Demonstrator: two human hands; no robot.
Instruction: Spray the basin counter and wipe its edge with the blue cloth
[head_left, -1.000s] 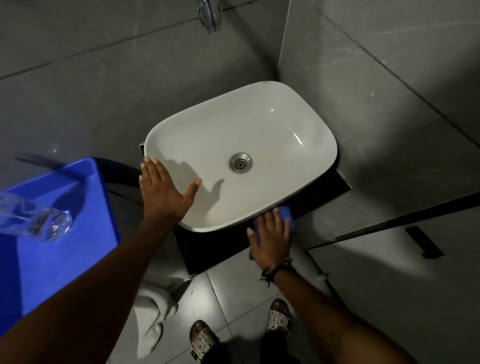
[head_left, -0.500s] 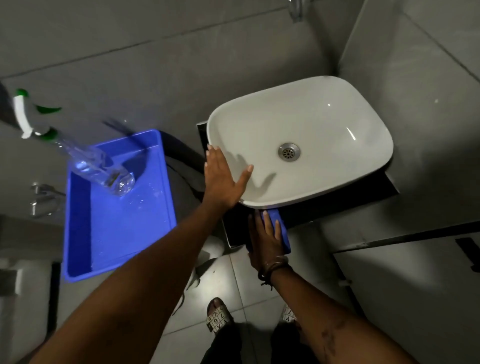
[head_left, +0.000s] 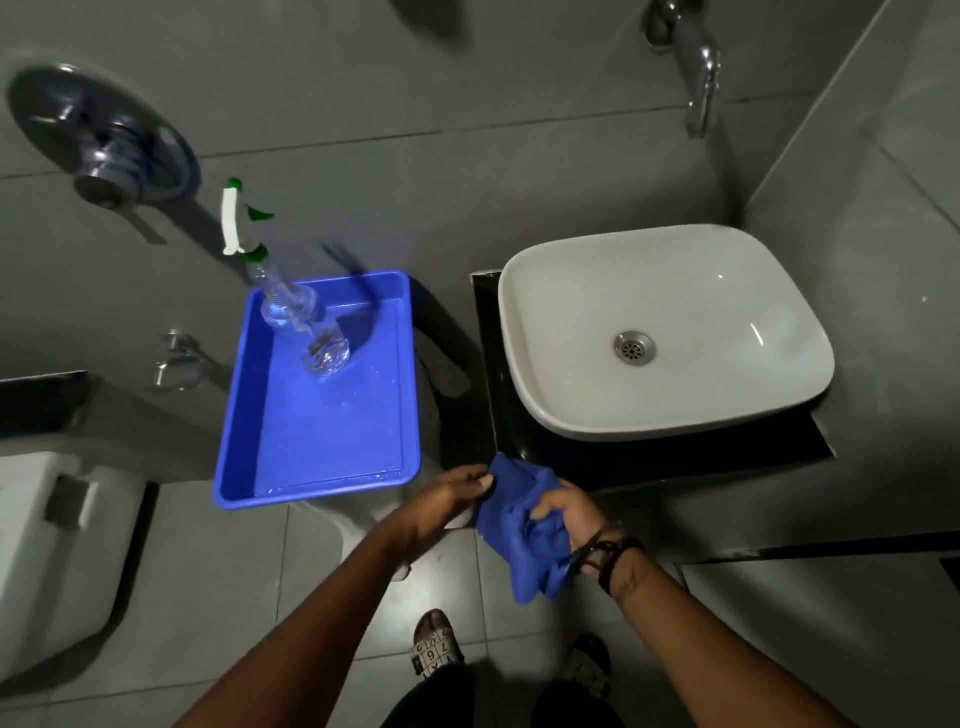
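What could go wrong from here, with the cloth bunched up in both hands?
The blue cloth is off the black counter, wadded between the left hand and right hand; a loose end might trail onto the floor. The spray bottle stands upright in the blue tray; an elbow could topple it.

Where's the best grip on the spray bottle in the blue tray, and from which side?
Probably the narrow neck just under the green and white trigger head. The spray bottle stands in the far corner of the blue tray, its head clear above the rim. Come from above and the near side: wall tiles sit close behind it, and the clear body looks wider and slicker.
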